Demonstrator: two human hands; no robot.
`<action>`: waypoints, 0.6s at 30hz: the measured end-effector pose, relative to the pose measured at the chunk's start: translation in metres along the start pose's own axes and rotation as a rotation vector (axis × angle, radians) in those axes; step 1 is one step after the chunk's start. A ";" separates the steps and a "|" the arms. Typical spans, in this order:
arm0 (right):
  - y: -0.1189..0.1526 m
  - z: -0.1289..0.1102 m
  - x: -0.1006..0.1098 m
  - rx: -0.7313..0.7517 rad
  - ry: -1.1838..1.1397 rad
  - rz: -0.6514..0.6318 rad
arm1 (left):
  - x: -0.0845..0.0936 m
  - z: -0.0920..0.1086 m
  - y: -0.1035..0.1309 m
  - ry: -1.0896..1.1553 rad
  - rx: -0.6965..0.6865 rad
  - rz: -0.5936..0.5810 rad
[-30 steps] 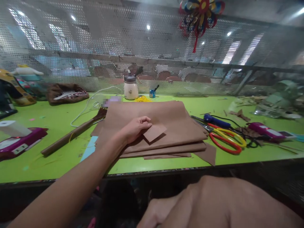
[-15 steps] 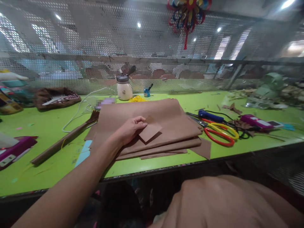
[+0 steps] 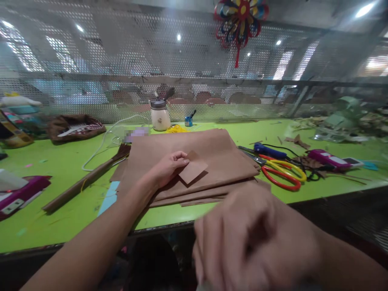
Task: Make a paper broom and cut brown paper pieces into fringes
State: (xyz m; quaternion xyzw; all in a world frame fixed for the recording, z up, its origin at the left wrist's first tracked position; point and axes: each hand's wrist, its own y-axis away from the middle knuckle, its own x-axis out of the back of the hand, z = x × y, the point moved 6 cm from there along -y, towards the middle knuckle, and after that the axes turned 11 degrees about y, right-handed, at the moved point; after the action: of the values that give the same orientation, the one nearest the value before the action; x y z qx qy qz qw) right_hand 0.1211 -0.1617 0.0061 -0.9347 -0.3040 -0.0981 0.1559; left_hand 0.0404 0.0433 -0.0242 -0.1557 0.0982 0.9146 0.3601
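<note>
Left hand [image 3: 168, 170]: thumb and index finger closed in a pinch on a corner of a small piece of brown paper [image 3: 194, 170], the other fingers curled in. The piece lies over the top of the stack of brown paper [image 3: 184, 141], its near edge tilted up enough to cast a shadow. Right hand [image 3: 245, 238]: low in the foreground, blurred, fingers bent inward; cannot tell whether it grips anything. In this view it overlaps the table edge and the near right corner of the stack. The stack rests on the green table [image 3: 163, 216], sheets folded and unevenly aligned at the near side; a light-blue sheet [image 3: 109, 197] shows just beside it at left. Right of stack: scissors [image 3: 283, 173] with red and yellow handle loops, blades toward the paper; a blue-handled tool [image 3: 269, 151] just behind them; farther right, a magenta power strip [image 3: 329, 160]. Left of stack: a long brown bundle [image 3: 91, 180], lying diagonally, frayed end near the paper. Behind stack: white jar with a dark lid [image 3: 160, 119], yellow strands [image 3: 176, 129] and a small blue pot [image 3: 188, 121], near one another. Farther left, a brown pouch [image 3: 75, 128] holding pale items.
</note>
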 end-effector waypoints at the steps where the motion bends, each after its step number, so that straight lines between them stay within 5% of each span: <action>1: -0.028 -0.022 0.022 0.015 -0.055 0.063 | -0.001 0.001 0.000 -0.007 -0.016 -0.007; 3: -0.059 -0.034 0.051 -0.037 -0.089 0.134 | -0.001 0.003 0.001 -0.020 -0.047 -0.015; 5: -0.063 -0.020 0.069 -0.111 -0.084 0.223 | -0.001 0.003 0.002 -0.026 -0.065 -0.016; 9: -0.054 0.016 0.083 -0.221 -0.041 0.292 | 0.001 0.002 0.002 -0.021 -0.058 -0.026; 12: -0.057 0.021 0.088 -0.270 0.009 0.280 | 0.001 0.002 0.003 -0.032 -0.056 -0.032; 18: -0.082 0.007 0.132 -0.182 0.630 0.561 | -0.001 0.001 0.006 -0.019 -0.025 -0.021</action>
State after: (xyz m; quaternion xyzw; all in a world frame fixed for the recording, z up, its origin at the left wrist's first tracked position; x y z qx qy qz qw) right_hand 0.1777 -0.0250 0.0559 -0.9155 0.0344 -0.3588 0.1787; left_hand 0.0371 0.0386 -0.0221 -0.1526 0.0814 0.9133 0.3688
